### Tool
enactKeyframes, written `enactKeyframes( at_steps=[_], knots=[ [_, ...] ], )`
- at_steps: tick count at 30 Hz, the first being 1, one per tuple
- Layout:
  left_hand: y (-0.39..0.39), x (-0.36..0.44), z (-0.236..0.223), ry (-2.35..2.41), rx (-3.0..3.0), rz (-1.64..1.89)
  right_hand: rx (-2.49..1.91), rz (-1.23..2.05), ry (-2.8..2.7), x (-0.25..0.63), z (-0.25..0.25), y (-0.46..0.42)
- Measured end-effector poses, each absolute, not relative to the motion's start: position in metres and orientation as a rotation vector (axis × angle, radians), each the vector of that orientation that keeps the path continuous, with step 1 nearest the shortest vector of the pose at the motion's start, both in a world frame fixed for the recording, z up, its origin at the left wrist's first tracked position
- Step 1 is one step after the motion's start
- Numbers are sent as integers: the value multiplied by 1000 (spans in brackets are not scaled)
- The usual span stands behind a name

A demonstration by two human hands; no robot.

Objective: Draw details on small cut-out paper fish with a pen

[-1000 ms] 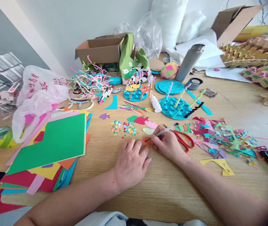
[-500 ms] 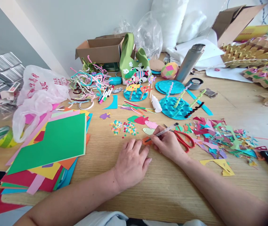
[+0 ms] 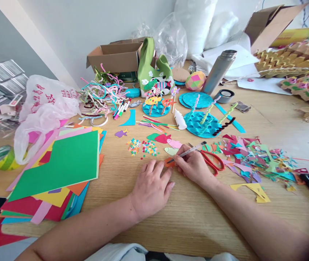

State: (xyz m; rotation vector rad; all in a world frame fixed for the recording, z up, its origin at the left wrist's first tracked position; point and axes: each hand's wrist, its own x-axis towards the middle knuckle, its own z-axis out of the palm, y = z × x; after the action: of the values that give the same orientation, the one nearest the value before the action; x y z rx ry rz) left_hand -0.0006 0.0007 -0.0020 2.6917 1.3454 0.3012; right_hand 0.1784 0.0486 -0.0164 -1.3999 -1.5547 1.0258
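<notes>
A pen [image 3: 190, 150] is gripped in my right hand [image 3: 195, 168], its tip down on a small orange paper piece [image 3: 170, 163]. My left hand [image 3: 151, 186] rests on the table with fingers spread, fingertips beside that orange piece. Part of the orange paper is hidden behind the fingers. Red-handled scissors [image 3: 218, 164] lie just past my right hand, their blades mostly covered. Cut paper fish lie beyond the hands: a red one [image 3: 162, 138], a pink one [image 3: 174, 144] and a pale green one [image 3: 170, 150]. Small paper dots [image 3: 149, 148] sit in two piles to their left.
Coloured paper sheets [image 3: 70, 163] are stacked at left. Paper scraps [image 3: 263, 159] spread at right. Behind stand a blue egg-tray disc [image 3: 201, 125] with twisted stems, a white glue bottle [image 3: 180, 120], a steel flask [image 3: 219, 72], a green bag [image 3: 146, 69] and a pipe-cleaner heap [image 3: 102, 92].
Almost nothing differs. Both hands, the pen and the orange paper stay in the same place.
</notes>
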Motion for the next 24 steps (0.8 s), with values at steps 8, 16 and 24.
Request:
enactKeyframes(
  at_steps=[8, 16, 24],
  knots=[
    [0, -2, -4, 1339, 2708, 315, -1407, 1031, -1563, 179, -17, 48],
    [1, -1, -4, 1340, 2696, 306, -1407, 1035, -1546, 179, -18, 48],
    [0, -1, -4, 1338, 2692, 300, -1402, 1039, -1541, 178, -17, 48]
  ],
)
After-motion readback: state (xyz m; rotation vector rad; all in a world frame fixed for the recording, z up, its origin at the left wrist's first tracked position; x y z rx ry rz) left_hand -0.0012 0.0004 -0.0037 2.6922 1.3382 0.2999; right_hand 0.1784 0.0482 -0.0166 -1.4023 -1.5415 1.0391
